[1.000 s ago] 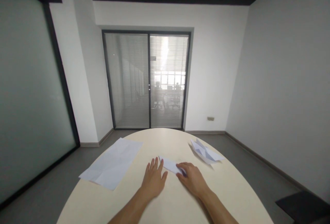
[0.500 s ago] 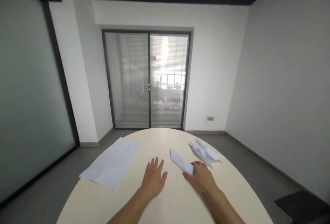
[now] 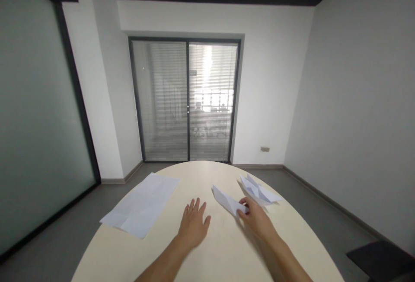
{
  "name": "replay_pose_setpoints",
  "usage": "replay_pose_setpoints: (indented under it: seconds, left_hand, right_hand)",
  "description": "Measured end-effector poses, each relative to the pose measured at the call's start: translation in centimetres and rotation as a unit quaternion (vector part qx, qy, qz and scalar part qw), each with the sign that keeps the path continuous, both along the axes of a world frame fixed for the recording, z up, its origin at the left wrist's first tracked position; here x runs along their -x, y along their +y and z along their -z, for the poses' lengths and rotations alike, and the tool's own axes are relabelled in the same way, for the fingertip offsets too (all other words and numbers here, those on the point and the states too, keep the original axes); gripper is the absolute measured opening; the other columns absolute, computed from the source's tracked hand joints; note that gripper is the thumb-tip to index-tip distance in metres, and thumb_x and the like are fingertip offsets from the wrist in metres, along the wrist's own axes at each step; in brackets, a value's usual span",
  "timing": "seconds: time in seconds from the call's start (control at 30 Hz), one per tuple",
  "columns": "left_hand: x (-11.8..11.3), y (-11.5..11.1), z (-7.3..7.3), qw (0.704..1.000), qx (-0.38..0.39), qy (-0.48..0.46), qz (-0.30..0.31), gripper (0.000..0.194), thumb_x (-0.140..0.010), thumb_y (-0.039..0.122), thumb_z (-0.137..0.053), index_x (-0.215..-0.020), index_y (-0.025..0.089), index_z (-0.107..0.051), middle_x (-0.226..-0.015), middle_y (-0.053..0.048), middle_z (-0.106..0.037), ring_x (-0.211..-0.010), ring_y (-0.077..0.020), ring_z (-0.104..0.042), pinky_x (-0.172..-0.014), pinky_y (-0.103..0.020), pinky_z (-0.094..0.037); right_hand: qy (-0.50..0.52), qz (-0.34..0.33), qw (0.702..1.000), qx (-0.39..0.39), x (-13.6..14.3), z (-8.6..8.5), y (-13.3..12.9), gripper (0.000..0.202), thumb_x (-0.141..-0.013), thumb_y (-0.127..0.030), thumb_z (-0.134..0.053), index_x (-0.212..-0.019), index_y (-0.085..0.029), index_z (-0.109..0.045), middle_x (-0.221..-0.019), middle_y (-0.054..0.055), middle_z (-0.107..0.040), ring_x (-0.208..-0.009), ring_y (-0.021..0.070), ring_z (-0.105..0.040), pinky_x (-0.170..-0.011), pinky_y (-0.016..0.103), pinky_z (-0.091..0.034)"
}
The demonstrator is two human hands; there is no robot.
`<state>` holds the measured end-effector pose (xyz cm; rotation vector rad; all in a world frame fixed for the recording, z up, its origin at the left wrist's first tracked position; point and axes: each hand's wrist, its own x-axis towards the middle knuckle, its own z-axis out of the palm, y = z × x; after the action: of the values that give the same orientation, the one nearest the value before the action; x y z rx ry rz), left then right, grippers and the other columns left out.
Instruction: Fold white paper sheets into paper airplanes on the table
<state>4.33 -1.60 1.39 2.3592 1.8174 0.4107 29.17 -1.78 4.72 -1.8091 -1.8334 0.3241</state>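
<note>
My left hand [image 3: 193,225] lies flat on the pale table [image 3: 207,256], its fingers spread and holding nothing. On the right, my right hand [image 3: 254,218] pinches the near end of a folded strip of white paper [image 3: 226,200] between thumb and fingers. The strip slants away to the upper left, and its near end is partly hidden by the fingers. Just beyond that hand sits a folded white paper shape [image 3: 259,190] with pointed flaps. Left of my left hand rests a flat white paper sheet [image 3: 142,204] with faint creases.
The table's rounded far edge faces a glass sliding door [image 3: 187,100] with blinds. A frosted glass panel [image 3: 42,122] stands at the left, a white wall [image 3: 353,100] at the right. A dark flat object [image 3: 381,259] shows at lower right.
My right hand has shifted its grip from lying over the folded paper to pinching its end, and this paper looks slightly lifted or turned. My left hand has stayed in place.
</note>
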Motion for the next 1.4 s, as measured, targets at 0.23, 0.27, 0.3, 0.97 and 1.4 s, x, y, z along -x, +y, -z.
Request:
replay_pose_setpoints:
  seconds: [0.23,0.27,0.3,0.97,1.4]
  left_hand:
    - [0.0,0.0,-0.1,1.000,0.005,0.001,0.001,0.060,-0.095,0.047,-0.029,-0.146,0.018,-0.039,-0.156,-0.011,-0.026,-0.145,-0.0283,-0.017,-0.118,-0.048,-0.013]
    - [0.1,0.1,0.0,1.000,0.005,0.000,0.001,0.060,-0.095,0.047,-0.030,-0.146,0.018,-0.039,-0.156,-0.011,-0.026,-0.145,-0.0283,-0.017,-0.118,-0.047,-0.013]
    - [0.1,0.1,0.0,1.000,0.004,-0.001,0.002,0.060,-0.095,0.047,-0.030,-0.146,0.018,-0.039,-0.156,-0.011,-0.026,-0.145,-0.0283,-0.018,-0.118,-0.047,-0.013]
    - [0.3,0.4,0.5,1.000,0.003,-0.003,0.002,0.059,-0.094,0.046,-0.031,-0.145,0.018,-0.041,-0.156,-0.011,-0.025,-0.146,-0.0288,-0.017,-0.118,-0.047,-0.013]
    - [0.2,0.2,0.2,1.000,0.003,0.001,0.000,0.058,-0.094,0.045,-0.033,-0.145,0.019,-0.042,-0.156,-0.011,-0.026,-0.145,-0.0290,-0.018,-0.118,-0.047,-0.014]
  right_hand:
    - [-0.071,0.084,0.994,-0.015,-0.4,-1.1,-0.1,0.029,-0.092,-0.035,-0.040,-0.109,-0.025,-0.061,-0.097,0.006,-0.073,-0.086,0.0217,-0.068,-0.066,0.028,-0.043]
    - [-0.084,0.094,0.992,-0.012,-0.5,-1.2,-0.2,0.030,-0.093,-0.035,-0.038,-0.110,-0.025,-0.061,-0.099,0.007,-0.073,-0.088,0.0228,-0.068,-0.066,0.029,-0.043]
    - [-0.096,0.104,0.990,-0.007,-0.6,-1.2,-0.2,0.031,-0.094,-0.035,-0.037,-0.109,-0.025,-0.062,-0.100,0.008,-0.073,-0.090,0.0241,-0.068,-0.066,0.030,-0.044]
    - [-0.144,0.162,0.976,0.017,-0.9,-1.8,-0.5,0.037,-0.095,-0.037,-0.035,-0.109,-0.026,-0.068,-0.097,0.014,-0.073,-0.086,0.0312,-0.070,-0.067,0.037,-0.047]
    - [0.015,0.145,0.989,-0.026,-1.4,-1.0,0.5,0.043,-0.090,-0.047,-0.044,-0.108,-0.020,-0.072,-0.101,0.012,-0.074,-0.092,0.0275,-0.069,-0.079,0.035,-0.048]
